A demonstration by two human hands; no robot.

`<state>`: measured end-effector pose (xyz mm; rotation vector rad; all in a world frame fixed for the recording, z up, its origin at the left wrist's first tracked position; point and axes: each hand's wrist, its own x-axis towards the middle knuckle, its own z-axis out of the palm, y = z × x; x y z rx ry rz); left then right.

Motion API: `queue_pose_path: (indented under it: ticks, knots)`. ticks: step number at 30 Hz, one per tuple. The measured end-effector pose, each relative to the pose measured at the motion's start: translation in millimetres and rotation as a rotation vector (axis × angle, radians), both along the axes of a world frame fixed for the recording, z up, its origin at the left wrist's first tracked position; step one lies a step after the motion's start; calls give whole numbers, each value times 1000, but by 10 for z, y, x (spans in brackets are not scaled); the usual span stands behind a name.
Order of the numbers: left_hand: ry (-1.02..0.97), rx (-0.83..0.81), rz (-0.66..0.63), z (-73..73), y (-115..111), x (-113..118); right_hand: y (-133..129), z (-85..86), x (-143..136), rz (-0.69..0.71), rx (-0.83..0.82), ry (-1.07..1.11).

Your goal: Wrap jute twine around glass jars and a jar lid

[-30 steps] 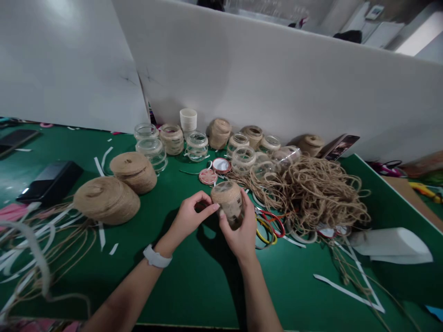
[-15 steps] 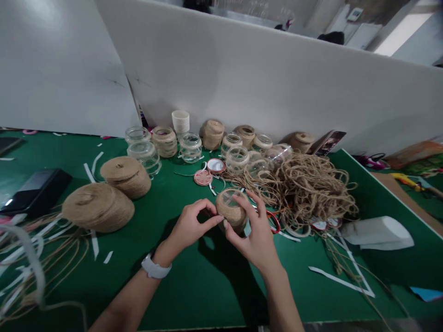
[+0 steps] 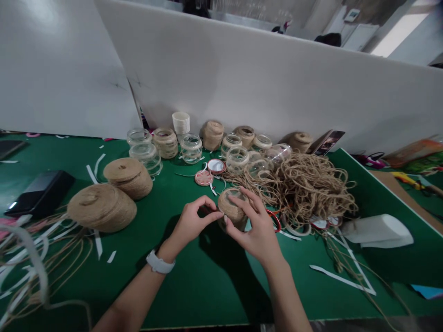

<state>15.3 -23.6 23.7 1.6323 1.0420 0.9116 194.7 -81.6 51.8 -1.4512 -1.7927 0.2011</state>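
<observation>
A glass jar wrapped in brown twine [image 3: 231, 211] is in front of me on the green table, its glass end facing up. My right hand [image 3: 254, 226] grips it from the right, fingers over the top and thumb at the near side. At its left side is my left hand [image 3: 197, 219], thumb and index finger pinched together; whatever is between them is too small to make out. Red-handled scissors [image 3: 276, 221] lie partly hidden behind my right hand.
Several glass jars [image 3: 191, 148] line the back by a white partition [image 3: 242, 78]. Two twine balls [image 3: 102, 207] stand at left. A loose twine heap [image 3: 314, 186] and a white roll [image 3: 379, 231] are at right. Paper strips [image 3: 341, 279] lie around.
My right hand's fingers have shifted slightly over the jar's top. My left hand's pinch stays by the jar's side, and the view has moved a little.
</observation>
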Motion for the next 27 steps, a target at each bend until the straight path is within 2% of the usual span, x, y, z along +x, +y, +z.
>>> queue_pose_path:
  ticks: [5,13,18,27]
  knots:
    - [4,59,7,17,-34,0,64,-6,-5,-48,6,22]
    - [156,308,28,164,-143,36,84,-14,-89,-93,5,-7]
    - [197,322,30,150,-140,30,64,-11,-127,-93,1,-46]
    - [263,494,58,101,-142,19,53,17,-188,-123,-18,-92]
